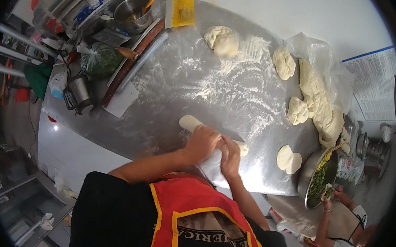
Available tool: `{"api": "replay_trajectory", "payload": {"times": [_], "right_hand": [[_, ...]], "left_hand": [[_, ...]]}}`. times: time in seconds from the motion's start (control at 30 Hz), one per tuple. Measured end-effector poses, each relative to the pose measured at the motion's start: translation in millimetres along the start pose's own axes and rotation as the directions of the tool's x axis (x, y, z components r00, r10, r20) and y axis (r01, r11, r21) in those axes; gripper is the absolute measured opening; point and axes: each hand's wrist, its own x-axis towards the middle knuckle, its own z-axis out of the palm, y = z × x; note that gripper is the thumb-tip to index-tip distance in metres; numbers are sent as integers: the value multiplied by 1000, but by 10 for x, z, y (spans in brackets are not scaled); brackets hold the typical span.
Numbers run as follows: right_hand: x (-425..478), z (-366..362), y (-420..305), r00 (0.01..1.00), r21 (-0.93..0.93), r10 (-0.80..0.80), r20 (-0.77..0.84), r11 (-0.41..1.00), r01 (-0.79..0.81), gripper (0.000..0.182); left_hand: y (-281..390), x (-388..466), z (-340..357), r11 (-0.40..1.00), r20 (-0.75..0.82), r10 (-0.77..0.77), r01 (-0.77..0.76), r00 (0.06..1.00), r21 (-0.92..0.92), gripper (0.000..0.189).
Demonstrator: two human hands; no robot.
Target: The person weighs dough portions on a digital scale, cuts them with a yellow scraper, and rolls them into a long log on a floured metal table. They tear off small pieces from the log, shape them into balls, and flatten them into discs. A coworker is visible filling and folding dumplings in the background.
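A pale roll of dough (188, 122) lies slantwise near the front of the floured metal worktop (162, 102). Both my hands are closed around its middle, side by side, with fingertips meeting. My left hand (202, 143) covers the left-hand stretch, and one rounded end sticks out beyond it. On the other side of my right hand (230, 155) the second end shows. My fingers hide the centre of the roll, so its shape there cannot be seen.
Flour and a dough lump (222, 42) lie farther back. At right are a large dough mass (314, 94), small lumps, flat rounds (289, 159) and a filling bowl (302, 181); a co-worker's hands (327, 202) hold a piece there. A red-brown rod (133, 61) and metal jug (80, 94) stand left.
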Motion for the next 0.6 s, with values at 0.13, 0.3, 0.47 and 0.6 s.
{"api": "replay_trajectory", "payload": {"times": [0.13, 0.3, 0.47, 0.6], "right_hand": [[-296, 711, 152, 978, -495, -148, -146, 867, 58, 53], [394, 462, 314, 976, -614, 176, 130, 787, -60, 59], [1163, 283, 515, 959, -587, 283, -32, 771, -247, 58], [1133, 193, 300, 931, -529, 365, -4, 789, -312, 56]], "left_hand": [[-182, -204, 619, 957, -387, 197, -91, 901, 274, 43], [-285, 359, 534, 936, -440, 153, 14, 885, 353, 50], [-346, 1099, 280, 927, -540, 4, 199, 842, 318, 48], [-398, 1141, 274, 946, -596, -32, 217, 802, 241, 44]]}}
